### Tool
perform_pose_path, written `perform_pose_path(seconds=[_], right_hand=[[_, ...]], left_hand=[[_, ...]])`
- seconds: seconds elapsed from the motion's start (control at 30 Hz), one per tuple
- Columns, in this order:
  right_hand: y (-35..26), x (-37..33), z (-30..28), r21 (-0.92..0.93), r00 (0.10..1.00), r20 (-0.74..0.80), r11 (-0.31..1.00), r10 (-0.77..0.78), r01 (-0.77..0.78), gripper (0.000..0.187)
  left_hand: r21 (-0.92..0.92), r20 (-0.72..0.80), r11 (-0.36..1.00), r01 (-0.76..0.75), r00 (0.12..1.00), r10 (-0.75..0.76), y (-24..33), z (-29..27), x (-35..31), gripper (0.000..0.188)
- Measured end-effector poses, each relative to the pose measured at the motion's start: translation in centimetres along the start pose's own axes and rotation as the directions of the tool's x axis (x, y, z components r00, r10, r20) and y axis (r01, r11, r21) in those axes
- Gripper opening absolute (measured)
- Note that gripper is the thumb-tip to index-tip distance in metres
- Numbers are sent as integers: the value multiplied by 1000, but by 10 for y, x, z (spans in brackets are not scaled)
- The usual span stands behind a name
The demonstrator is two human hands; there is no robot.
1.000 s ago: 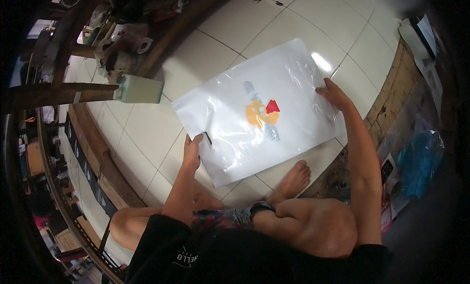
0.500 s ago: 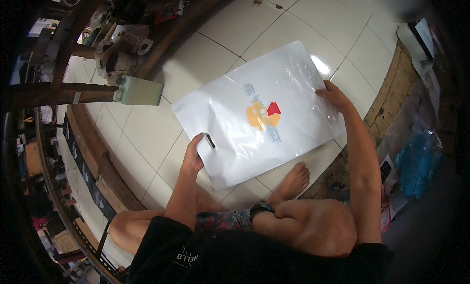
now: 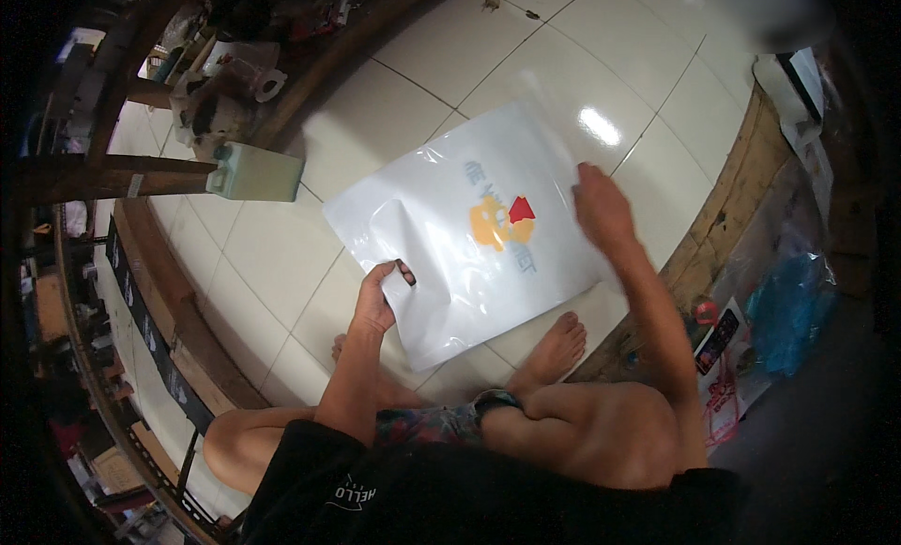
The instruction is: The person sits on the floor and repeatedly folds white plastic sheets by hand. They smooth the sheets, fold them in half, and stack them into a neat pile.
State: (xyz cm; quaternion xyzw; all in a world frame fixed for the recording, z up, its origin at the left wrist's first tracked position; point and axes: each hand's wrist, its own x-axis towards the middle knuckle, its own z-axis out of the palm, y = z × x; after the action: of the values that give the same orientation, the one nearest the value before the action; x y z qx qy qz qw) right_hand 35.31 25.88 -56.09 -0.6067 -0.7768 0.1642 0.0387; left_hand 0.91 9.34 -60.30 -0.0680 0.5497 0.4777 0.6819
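Observation:
A large white plastic carrier bag [image 3: 441, 282] spreads out in front of me above the tiled floor. A yellow and red printed figure with pale blue lettering sits near its middle. My left hand [image 3: 378, 299] is closed on the bag's near left end, with fingertips showing through the dark-rimmed handle slot. At the bag's right end my right hand [image 3: 603, 207] is curled, fingers bent on its blurred edge. That end looks drawn in and turned; exactly how it is folded is hard to see.
A pale green jerrycan [image 3: 258, 173] stands at the left beside a wooden beam [image 3: 122, 176]. My bare foot [image 3: 554, 348] is close to the bag's near edge. On the right runs a wooden edge [image 3: 723, 235], with clear and blue plastic [image 3: 788, 310] beyond it.
My right hand has moved left and slightly inward, bringing the bag's right end with it, so less of the bag shows. My left fingertips now come through the handle slot.

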Motion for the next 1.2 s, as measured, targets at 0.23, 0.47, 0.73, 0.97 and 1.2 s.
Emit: perform_pose_path(seconds=[0.23, 0.47, 0.73, 0.97, 1.2], right_hand=[[-66, -20, 37, 101, 954, 250, 984, -165, 144, 68], [33, 23, 56, 651, 889, 447, 645, 99, -400, 70], [34, 32, 43, 571, 868, 491, 728, 67, -379, 76], [-42, 14, -9, 284, 958, 274, 945, 82, -162, 58], [-130, -53, 28, 330, 888, 276, 904, -368, 272, 79]], left_hand=[[-73, 76, 997, -2, 997, 8, 4, -1, 3, 14], [-11, 36, 999, -53, 998, 53, 1, 4, 3, 15], [-38, 21, 993, -113, 993, 113, 1, 47, -15, 10], [-119, 73, 979, -168, 981, 177, -8, 80, -33, 12], [-155, -79, 971, -181, 982, 170, -19, 85, -40, 20]])
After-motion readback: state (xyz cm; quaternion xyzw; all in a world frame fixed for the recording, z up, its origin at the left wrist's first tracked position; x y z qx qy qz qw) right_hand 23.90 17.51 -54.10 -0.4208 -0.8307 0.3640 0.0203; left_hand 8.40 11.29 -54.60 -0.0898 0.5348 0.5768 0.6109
